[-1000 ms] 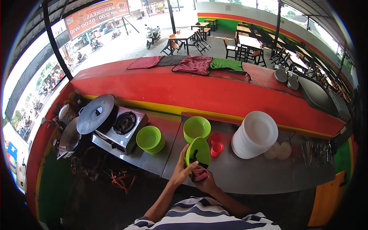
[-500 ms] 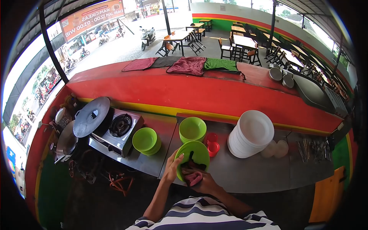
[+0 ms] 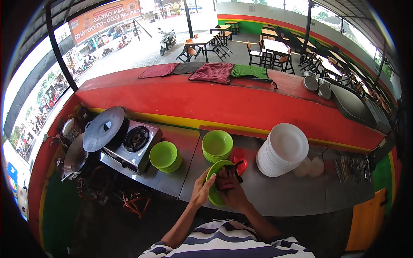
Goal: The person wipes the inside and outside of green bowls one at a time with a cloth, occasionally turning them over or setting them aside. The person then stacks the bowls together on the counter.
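Green bowl (image 3: pixel 214 198), lower centre, tilts, rim clasped by the left hand (image 3: pixel 201 190); the half-curled right hand (image 3: pixel 234 195) holds a pinkish cloth (image 3: pixel 224 185) inside. Wiping seems in hand; the next stroke calls for steady support. Beyond, mid-frame: stacked bowls (image 3: pixel 215 155).

This is a roadside eatery, seen from its cooking counter: a gas stove (image 3: pixel 138 138), a wide pan (image 3: pixel 76 155), stacked green bowls (image 3: pixel 217 144), a tall pile of white dishes (image 3: pixel 282 150) and a spread of cutlery (image 3: pixel 350 169) stand along a metal worktop (image 3: pixel 297 195), while beyond the low red wall (image 3: pixel 172 96) tables (image 3: pixel 276 46) and chairs (image 3: pixel 254 54) line a roofed, open-sided dining area; a banner (image 3: pixel 104 20) printed with hours faces the street
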A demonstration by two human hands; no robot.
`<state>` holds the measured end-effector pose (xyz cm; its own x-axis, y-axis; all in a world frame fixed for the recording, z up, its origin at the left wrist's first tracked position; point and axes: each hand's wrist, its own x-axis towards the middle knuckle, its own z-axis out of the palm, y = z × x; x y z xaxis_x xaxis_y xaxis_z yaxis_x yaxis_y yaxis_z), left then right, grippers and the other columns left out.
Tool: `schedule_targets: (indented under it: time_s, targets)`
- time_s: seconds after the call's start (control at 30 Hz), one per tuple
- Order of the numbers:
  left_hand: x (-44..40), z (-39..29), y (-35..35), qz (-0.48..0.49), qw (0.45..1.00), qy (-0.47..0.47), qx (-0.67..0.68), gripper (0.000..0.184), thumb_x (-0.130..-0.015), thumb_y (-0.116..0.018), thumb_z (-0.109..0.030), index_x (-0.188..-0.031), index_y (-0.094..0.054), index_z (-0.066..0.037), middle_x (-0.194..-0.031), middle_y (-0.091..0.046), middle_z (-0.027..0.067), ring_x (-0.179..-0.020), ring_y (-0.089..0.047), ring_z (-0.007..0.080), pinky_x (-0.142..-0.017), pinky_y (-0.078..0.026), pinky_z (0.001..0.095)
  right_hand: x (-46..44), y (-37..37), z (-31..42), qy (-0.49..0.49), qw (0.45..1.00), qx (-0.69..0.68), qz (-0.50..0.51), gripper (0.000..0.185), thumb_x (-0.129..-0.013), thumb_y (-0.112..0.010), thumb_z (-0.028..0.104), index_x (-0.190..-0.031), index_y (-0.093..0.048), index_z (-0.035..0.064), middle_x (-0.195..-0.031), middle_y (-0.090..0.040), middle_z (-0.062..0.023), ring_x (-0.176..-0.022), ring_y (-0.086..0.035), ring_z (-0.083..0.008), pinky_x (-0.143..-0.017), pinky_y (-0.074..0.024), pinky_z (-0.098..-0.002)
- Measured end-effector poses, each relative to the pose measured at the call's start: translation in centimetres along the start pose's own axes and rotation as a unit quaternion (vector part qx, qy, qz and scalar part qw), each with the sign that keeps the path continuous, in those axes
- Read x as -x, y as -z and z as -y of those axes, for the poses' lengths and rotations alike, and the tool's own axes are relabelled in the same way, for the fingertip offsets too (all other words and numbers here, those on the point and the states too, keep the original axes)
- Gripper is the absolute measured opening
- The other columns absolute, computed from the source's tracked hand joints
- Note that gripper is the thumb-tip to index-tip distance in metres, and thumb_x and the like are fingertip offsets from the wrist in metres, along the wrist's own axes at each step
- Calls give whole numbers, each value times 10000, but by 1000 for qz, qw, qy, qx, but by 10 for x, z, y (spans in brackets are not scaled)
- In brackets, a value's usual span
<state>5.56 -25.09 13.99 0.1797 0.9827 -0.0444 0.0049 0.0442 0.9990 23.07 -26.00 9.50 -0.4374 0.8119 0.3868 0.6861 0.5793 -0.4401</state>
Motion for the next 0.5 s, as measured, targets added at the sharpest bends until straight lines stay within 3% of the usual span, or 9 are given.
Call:
schedule_targets:
  time_s: [0.13,0.23,0.33,0.43,0.5]
  targets:
    - [-4,8,17,5,998,24,52,585,-1032,-525,-389,-1428,-494,41,-1302,-618,128,-1225,-541,194,-1063,-396,323,30,12,5,-48,979,-187,69,539,-883,-703,316,-1351,-585,77,-1436,-536,-174,-1392,-446,-328,-1179,-332,-450]
    - [-6,3,21,28,994,40,95,571,-1040,-506,-399,-1407,-514,38,-1264,-629,108,-1189,-554,176,-1036,-411,318,40,10,-3,-9,938,-339,68,504,-819,-797,249,-1277,-643,103,-1307,-636,-118,-1292,-543,-298,-1133,-406,-430]
    - [-4,-4,20,42,991,41,121,575,-1044,-496,-414,-1413,-510,26,-1258,-630,99,-1174,-561,171,-1023,-419,312,41,36,4,-54,914,-389,98,574,-718,-868,204,-1251,-667,129,-1346,-627,-79,-1333,-518,-305,-1149,-391,-450]
    - [-7,-9,21,63,988,48,131,586,-1045,-481,-434,-1422,-502,14,-1273,-624,98,-1176,-565,173,-1021,-425,316,29,57,-3,66,973,-221,23,653,-651,-895,198,-1261,-668,151,-1391,-608,-54,-1368,-502,-295,-1164,-373,-468]
    - [-6,-8,29,74,982,65,158,571,-1047,-465,-418,-1417,-500,16,-1288,-616,109,-1183,-570,192,-1024,-433,328,31,63,-6,73,983,-168,-10,671,-631,-892,197,-1264,-670,177,-1412,-597,-35,-1387,-487,-290,-1172,-360,-485]
